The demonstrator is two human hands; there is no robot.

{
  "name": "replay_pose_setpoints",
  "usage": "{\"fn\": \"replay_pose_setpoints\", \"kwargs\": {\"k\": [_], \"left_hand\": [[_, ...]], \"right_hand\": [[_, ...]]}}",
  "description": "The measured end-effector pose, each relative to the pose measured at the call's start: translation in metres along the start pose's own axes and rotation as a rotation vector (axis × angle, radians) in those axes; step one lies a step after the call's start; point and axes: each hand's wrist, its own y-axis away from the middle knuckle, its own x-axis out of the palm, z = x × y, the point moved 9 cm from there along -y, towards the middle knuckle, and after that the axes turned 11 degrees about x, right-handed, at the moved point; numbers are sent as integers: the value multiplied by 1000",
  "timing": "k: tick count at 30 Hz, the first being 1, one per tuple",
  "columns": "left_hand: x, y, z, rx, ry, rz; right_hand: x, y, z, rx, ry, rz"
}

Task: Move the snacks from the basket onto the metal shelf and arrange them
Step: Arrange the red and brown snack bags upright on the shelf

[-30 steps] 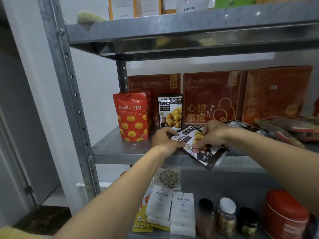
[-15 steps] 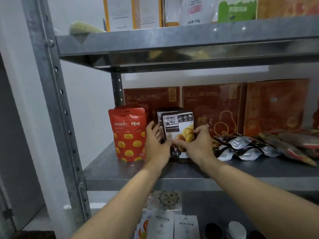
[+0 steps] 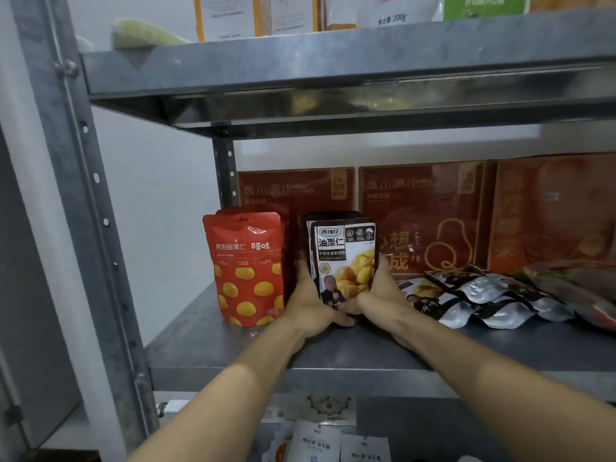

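A black chestnut snack pouch [image 3: 345, 258] stands upright on the metal shelf [image 3: 213, 341], in front of another black pouch. My left hand [image 3: 308, 305] grips its left edge and bottom. My right hand [image 3: 376, 291] grips its right edge. Red chestnut pouches [image 3: 248, 268] stand upright just to the left. Several more black and silver pouches [image 3: 476, 298] lie flat in a pile to the right. The basket is out of view.
Red gift boxes [image 3: 423, 215] line the back of the shelf. A red-wrapped pack [image 3: 586, 288] lies at far right. The upper shelf [image 3: 333, 68] hangs close overhead. A steel upright post [image 3: 86, 201] stands at left. White sachets [image 3: 316, 441] lie on the lower shelf.
Both hands lifted the black pouch from lying tilted on the shelf, stood it upright in front of the other black pouch, and now hold it lower at its sides.
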Motion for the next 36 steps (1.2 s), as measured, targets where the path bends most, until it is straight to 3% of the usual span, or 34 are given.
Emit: {"fn": "replay_pose_setpoints", "kwargs": {"k": [6, 23, 32, 36], "left_hand": [[1, -11, 10, -7, 32, -1], [-1, -22, 21, -18, 110, -67], [-11, -7, 10, 10, -30, -141], [-10, 10, -4, 26, -117, -171]], "right_hand": [[10, -10, 2, 4, 17, 76], [12, -29, -7, 35, 8, 60], [-13, 10, 4, 51, 145, -29], [-45, 42, 20, -26, 220, -194]]}}
